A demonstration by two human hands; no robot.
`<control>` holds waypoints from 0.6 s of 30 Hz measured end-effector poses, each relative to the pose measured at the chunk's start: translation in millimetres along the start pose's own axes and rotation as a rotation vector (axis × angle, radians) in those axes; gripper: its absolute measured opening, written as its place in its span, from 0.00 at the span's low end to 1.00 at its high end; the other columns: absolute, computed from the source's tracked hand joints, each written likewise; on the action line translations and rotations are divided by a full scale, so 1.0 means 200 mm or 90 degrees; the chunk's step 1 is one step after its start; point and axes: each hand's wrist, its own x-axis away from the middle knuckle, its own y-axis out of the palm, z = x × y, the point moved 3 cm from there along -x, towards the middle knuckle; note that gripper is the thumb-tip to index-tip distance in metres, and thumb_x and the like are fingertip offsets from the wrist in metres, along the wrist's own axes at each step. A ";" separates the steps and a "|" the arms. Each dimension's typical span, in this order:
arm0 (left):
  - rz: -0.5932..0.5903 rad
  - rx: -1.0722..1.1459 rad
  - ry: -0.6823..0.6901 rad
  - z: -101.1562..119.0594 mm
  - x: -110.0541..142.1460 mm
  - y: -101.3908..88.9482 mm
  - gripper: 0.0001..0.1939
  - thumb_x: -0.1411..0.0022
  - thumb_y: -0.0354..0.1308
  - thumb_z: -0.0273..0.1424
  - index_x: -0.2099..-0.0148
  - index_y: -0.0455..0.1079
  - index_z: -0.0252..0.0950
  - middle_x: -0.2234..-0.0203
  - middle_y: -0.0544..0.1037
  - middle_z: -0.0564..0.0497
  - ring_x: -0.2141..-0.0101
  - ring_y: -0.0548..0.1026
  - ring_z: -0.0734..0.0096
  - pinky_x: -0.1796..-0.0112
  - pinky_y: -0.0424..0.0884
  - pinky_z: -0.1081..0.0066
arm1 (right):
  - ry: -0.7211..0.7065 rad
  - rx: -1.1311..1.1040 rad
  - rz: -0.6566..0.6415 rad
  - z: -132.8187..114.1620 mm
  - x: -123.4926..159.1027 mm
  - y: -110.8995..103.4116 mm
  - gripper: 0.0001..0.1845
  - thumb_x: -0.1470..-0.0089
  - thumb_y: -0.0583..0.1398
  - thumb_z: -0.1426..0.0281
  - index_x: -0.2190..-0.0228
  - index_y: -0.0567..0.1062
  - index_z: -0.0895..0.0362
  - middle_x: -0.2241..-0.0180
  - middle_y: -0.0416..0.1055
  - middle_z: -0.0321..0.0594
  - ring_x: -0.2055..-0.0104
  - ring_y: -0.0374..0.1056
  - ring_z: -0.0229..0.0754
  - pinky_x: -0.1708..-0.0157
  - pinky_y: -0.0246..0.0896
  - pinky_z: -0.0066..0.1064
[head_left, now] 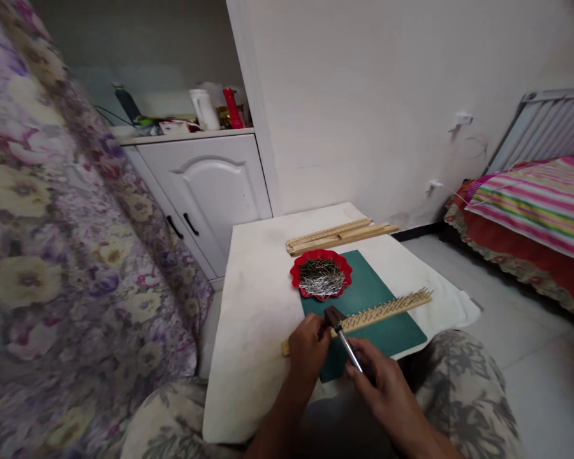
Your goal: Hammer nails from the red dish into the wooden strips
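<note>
Hammer (pixel 351 352) is sitting in the right hand (pixel 380 379), fingers wrapping around the lower handle, and the dark head is hovering or resting right by the left hand's fingertips (can't tell if it's touching anything). Left hand (pixel 309 344) is bunching its fingers together over the wooden strip (pixel 387 310); whether it's pinching a nail or just steadying the wood, I can't tell, since the fingers are hiding that spot.

The strip is lying slantwise across a green mat (pixel 370 280), with both ends poking out past the mat's edges. Loads of nails (pixel 414 297) are sticking up out of it from about the hammer head to the right end, and lots of them are leaning.

Beyond the left hand, a red scalloped bowl (pixel 295 274) is sitting partly on the mat's far left corner, holding a heap of loose nails, darker ones at the back, silvery ones in front. More wooden pieces (pixel 335 237) are lying together near the far edge of the white table (pixel 253 287).
</note>
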 end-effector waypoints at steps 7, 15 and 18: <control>-0.025 0.031 0.032 0.00 0.00 0.00 0.06 0.44 0.51 0.25 0.69 0.69 0.38 0.71 0.72 0.53 0.68 0.71 0.72 0.69 0.62 0.75 | 0.027 -0.071 0.003 -0.01 0.04 -0.03 0.14 0.45 0.56 0.69 0.55 0.68 0.55 0.66 0.76 0.40 0.63 0.72 0.46 0.63 0.65 0.30; -0.032 0.028 0.074 -0.03 -0.13 -0.18 0.08 0.42 0.50 0.26 0.63 0.69 0.38 0.68 0.73 0.51 0.67 0.71 0.70 0.65 0.66 0.73 | 0.093 -0.194 0.065 0.10 0.12 -0.07 0.16 0.47 0.60 0.64 0.56 0.70 0.54 0.69 0.76 0.39 0.67 0.71 0.44 0.67 0.65 0.29; -0.042 -0.078 0.081 -0.04 -0.28 -0.22 0.08 0.40 0.50 0.27 0.63 0.70 0.39 0.66 0.74 0.51 0.63 0.71 0.68 0.62 0.65 0.71 | 0.082 -0.218 0.066 0.12 0.12 -0.06 0.15 0.48 0.61 0.63 0.57 0.71 0.54 0.71 0.75 0.38 0.68 0.71 0.44 0.67 0.66 0.29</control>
